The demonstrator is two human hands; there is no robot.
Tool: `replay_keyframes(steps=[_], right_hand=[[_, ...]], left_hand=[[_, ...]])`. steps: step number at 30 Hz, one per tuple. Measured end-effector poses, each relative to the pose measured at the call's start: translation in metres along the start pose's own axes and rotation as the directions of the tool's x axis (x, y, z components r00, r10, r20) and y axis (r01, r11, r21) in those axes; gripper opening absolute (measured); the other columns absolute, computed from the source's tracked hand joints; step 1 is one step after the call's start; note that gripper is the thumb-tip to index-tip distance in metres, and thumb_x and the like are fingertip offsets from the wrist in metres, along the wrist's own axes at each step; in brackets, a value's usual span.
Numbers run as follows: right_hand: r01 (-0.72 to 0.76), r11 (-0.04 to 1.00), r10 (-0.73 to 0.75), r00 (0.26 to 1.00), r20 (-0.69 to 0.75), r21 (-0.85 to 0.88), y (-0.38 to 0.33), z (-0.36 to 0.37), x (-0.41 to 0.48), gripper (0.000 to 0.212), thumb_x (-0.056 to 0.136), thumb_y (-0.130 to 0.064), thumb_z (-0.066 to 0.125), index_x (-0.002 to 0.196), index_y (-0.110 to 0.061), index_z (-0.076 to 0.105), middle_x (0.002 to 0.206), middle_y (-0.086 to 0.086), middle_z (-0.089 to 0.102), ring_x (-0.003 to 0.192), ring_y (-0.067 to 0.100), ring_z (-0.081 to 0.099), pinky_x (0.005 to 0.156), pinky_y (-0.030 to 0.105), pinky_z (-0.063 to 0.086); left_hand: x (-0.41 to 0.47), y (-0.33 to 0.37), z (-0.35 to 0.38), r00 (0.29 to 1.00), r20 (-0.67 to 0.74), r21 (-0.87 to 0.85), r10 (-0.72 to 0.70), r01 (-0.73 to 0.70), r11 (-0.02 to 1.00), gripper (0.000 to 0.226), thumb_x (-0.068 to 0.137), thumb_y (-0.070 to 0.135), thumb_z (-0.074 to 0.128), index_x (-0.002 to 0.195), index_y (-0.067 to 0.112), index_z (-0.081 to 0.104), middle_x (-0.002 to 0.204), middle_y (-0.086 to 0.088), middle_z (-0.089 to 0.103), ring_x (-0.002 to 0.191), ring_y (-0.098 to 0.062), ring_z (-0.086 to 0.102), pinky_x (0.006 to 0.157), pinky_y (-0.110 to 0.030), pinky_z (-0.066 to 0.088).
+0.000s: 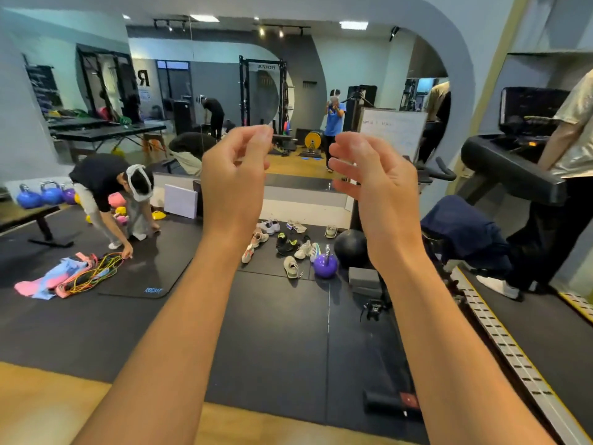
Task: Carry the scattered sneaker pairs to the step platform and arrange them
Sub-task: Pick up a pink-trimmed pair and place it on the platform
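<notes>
Several sneakers lie scattered on the black floor mats ahead, near the mirror wall: a beige one [291,266], a black and neon pair [286,244], a white pair [307,249], a pink and white one [248,253] and others at the back [296,226]. Both my arms are raised in front of me, far above the shoes. My left hand [236,178] is loosely curled with nothing in it. My right hand [373,181] has its fingers spread and is empty. I see no step platform that I can identify.
A purple kettlebell [325,264], a black medicine ball [350,247] and grey foam blocks [364,279] sit beside the shoes. A person [109,194] bends over coloured bands [93,273] at left. A treadmill [513,168] with another person stands at right.
</notes>
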State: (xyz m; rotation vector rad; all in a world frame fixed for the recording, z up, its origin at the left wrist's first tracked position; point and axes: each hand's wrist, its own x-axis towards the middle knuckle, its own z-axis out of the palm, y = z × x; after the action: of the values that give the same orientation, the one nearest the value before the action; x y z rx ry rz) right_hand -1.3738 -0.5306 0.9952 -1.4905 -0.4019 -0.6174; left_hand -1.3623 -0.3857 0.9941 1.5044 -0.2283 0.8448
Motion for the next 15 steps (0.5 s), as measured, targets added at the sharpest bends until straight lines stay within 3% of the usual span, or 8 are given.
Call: replay_keyframes(steps=[4, 9, 15], right_hand=[[0.020, 1.000, -0.020, 1.000, 0.012, 0.008, 0.071, 0.036, 0.065, 0.024, 0.094, -0.036, 0.049, 0.103, -0.024, 0.068, 0.099, -0.008, 0.071, 0.095, 0.005, 0.067, 0.084, 0.033, 0.055], [-0.007, 0.999, 0.007, 1.000, 0.008, 0.045, 0.155, 0.071, 0.160, 0.025, 0.093, -0.037, 0.050, 0.104, -0.024, 0.068, 0.098, -0.009, 0.071, 0.095, 0.006, 0.067, 0.078, 0.027, 0.054], [-0.058, 0.998, 0.057, 0.997, 0.044, 0.022, 0.248, 0.135, 0.260, 0.020, 0.095, -0.034, 0.049, 0.100, -0.025, 0.067, 0.096, -0.009, 0.070, 0.095, 0.006, 0.066, 0.083, 0.034, 0.057]], left_hand=[[0.063, -0.071, 0.011, 1.000, -0.014, 0.015, 0.004, -0.003, 1.000, 0.017, 0.094, 0.035, 0.053, 0.092, 0.031, 0.069, 0.088, 0.006, 0.070, 0.088, -0.021, 0.066, 0.080, -0.045, 0.056], [0.151, -0.155, 0.030, 1.000, 0.016, 0.090, -0.026, 0.025, 0.996, 0.016, 0.095, 0.032, 0.053, 0.091, 0.028, 0.068, 0.087, 0.001, 0.068, 0.084, -0.022, 0.063, 0.081, -0.044, 0.054], [0.253, -0.248, 0.032, 0.998, 0.011, 0.159, -0.068, 0.066, 0.985, 0.019, 0.092, 0.039, 0.051, 0.091, 0.030, 0.068, 0.092, -0.003, 0.070, 0.092, -0.024, 0.064, 0.084, -0.047, 0.052]])
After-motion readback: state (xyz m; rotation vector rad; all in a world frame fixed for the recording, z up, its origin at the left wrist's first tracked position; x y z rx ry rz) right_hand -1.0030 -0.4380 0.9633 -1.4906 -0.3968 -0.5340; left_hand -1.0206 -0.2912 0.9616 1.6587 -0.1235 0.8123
